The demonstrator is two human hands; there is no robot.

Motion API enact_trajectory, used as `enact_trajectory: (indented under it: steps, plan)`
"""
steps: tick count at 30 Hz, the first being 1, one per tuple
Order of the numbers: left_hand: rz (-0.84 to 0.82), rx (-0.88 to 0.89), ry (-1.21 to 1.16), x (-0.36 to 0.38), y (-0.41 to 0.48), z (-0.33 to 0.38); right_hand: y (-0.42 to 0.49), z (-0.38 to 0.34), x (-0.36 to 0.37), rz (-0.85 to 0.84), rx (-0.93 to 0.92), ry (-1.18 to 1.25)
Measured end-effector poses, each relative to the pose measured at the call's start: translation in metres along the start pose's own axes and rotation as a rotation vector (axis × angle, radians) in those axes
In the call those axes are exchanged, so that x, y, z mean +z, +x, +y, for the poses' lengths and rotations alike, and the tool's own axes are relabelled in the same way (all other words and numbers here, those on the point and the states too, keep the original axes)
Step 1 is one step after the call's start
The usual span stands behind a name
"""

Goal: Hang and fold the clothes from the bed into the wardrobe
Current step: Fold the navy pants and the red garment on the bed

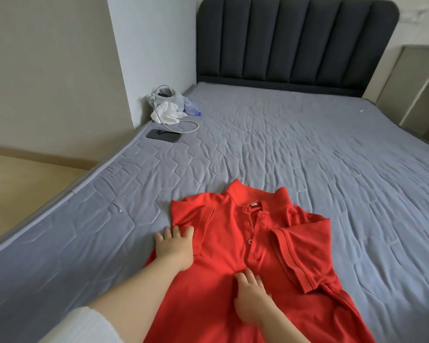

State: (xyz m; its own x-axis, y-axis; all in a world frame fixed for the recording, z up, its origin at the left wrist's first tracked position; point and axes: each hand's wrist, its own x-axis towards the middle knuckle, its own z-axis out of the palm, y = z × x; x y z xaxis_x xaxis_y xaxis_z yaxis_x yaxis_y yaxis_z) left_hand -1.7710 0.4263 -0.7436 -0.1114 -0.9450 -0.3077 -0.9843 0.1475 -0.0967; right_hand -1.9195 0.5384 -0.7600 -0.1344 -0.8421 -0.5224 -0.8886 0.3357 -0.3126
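Red polo shirt [223, 253] lying face up on the grey bed [307, 144] just before you, your left grip [175, 248] pressed flat, fingers straight, on its edge, your right grip [252, 299] flat on its chest below the buttons, neither grasping cloth, phone [163, 135] well apart.

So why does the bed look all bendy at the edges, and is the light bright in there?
Head view: the wide-angle lens bows the left edge of the bed and tilts the headboard. Head view: the light is soft and even, with only faint shade beside the left hand and right hand on the red shirt. There is no glare, and the shirt looks sharp.
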Motion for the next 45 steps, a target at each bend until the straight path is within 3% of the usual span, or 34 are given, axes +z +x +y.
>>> enact_trajectory:
  steps: [3, 6, 10, 13, 17, 22, 24, 27, 29, 36, 45]
  plan:
    - [-0.088, 0.039, -0.138, -0.010, -0.010, 0.010, 0.000, 0.005, -0.002, 0.023, -0.048, 0.029]
    - [0.084, 0.156, -0.171, -0.012, -0.025, 0.033, -0.015, 0.022, -0.013, 0.138, -0.136, 0.209]
    - [0.358, 0.332, -0.261, -0.012, -0.045, 0.085, -0.059, 0.072, -0.034, 0.577, 0.156, 0.394]
    - [0.374, 0.507, -0.308, -0.015, -0.054, 0.138, -0.096, 0.125, -0.037, 0.736, 0.394, 0.405]
    - [0.239, 0.627, -0.278, -0.011, -0.068, 0.205, -0.123, 0.173, -0.021, 0.581, 0.402, 0.542]
    - [0.313, 0.617, -0.016, -0.008, -0.072, 0.244, -0.133, 0.192, -0.009, 0.450, 0.368, 0.673]
    - [0.253, 0.675, 0.062, -0.007, -0.074, 0.252, -0.135, 0.195, -0.008, 0.398, 0.351, 0.711]
    - [0.108, 0.648, 0.112, -0.009, -0.077, 0.257, -0.137, 0.194, -0.003, 0.337, 0.330, 0.650]
    - [0.094, 0.603, 0.082, -0.014, -0.078, 0.258, -0.137, 0.193, -0.001, 0.302, 0.310, 0.591]
    - [0.124, 0.470, -0.356, -0.036, -0.077, 0.232, -0.145, 0.167, -0.013, 0.350, 0.140, 0.675]
    - [0.157, 0.169, -1.038, -0.058, -0.062, 0.150, -0.153, 0.077, -0.028, 0.150, -0.165, 0.824]
